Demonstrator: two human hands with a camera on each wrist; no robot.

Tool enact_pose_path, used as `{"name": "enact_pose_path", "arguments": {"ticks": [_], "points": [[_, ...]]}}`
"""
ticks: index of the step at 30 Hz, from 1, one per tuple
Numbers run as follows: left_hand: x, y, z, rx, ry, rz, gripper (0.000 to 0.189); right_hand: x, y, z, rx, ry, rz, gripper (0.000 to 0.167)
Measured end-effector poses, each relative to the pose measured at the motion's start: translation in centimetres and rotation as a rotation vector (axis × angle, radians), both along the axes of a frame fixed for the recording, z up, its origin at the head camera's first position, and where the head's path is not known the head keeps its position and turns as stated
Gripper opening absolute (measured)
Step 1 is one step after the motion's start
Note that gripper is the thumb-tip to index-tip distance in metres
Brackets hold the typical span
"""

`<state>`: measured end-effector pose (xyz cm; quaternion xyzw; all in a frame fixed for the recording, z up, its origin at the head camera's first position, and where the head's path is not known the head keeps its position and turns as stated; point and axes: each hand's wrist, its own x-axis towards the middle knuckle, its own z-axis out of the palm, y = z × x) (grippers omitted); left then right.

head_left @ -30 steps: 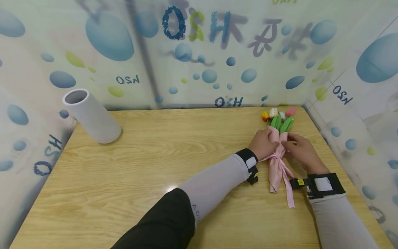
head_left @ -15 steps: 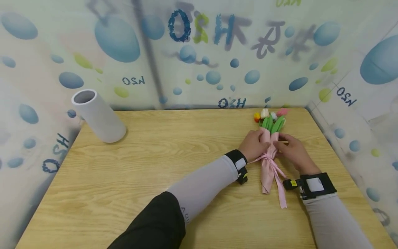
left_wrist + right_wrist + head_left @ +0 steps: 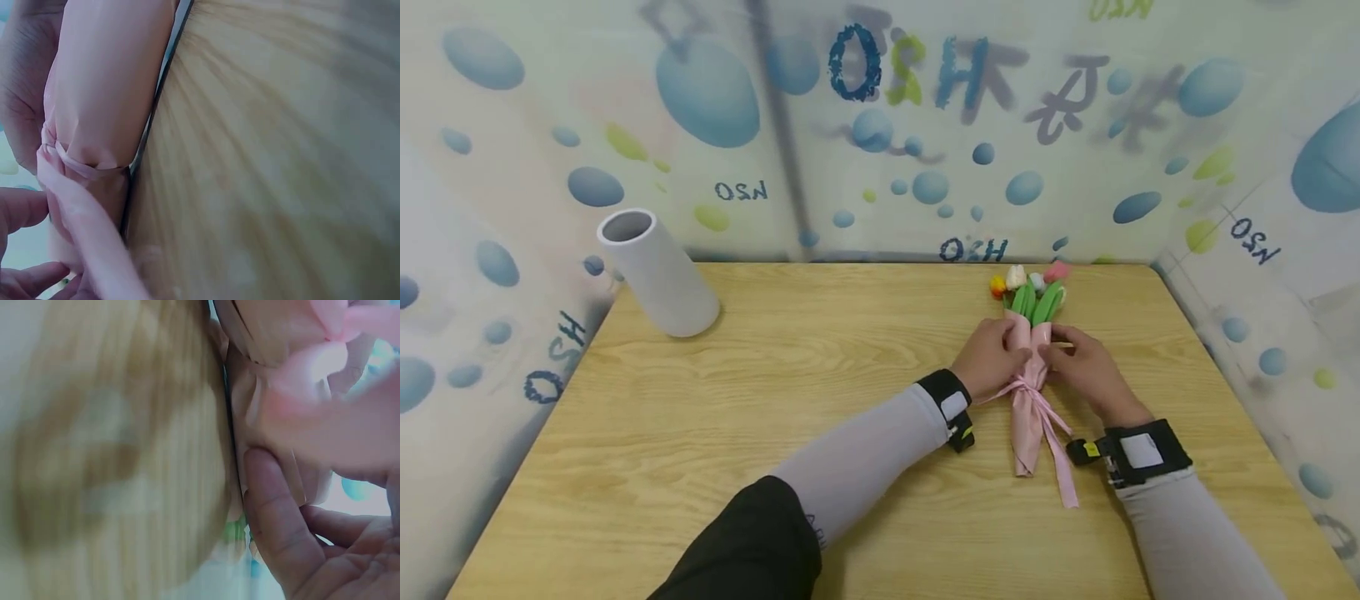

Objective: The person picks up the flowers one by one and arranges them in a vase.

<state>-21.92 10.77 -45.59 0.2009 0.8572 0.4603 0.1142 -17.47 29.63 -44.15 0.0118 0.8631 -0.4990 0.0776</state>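
In the head view a bouquet of tulips (image 3: 1027,400), wrapped in pink paper, lies on the wooden table right of the middle. Yellow-orange, white and pink blooms (image 3: 1017,277) point toward the back edge, above green leaves. A pink ribbon (image 3: 1058,467) is tied round the wrap's middle, its tail trailing toward the front. My left hand (image 3: 991,360) grips the wrap's left side above the ribbon. On the opposite side, my right hand (image 3: 1092,371) pinches the wrap between thumb and fingers. The right wrist view shows fingers (image 3: 275,506) against the paper.
A white cylindrical vase (image 3: 662,275) stands at the back left of the wooden table (image 3: 760,400). Behind and beside the table hang light sheets (image 3: 880,200) printed with blue and green drops.
Both hands have moved left across the table with the bouquet between them, closer to the vase. Their hold looks the same. The head view has shifted a little as well.
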Motion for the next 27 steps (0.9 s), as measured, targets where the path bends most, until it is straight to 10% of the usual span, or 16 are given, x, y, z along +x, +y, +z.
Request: {"name": "enact_pose_path", "arguments": {"ticks": [27], "points": [[1.2, -8.3, 1.2, 0.074, -0.156, 0.05, 0.049, -0.7, -6.7, 0.3, -0.064, -0.035, 0.135, 0.057]]}}
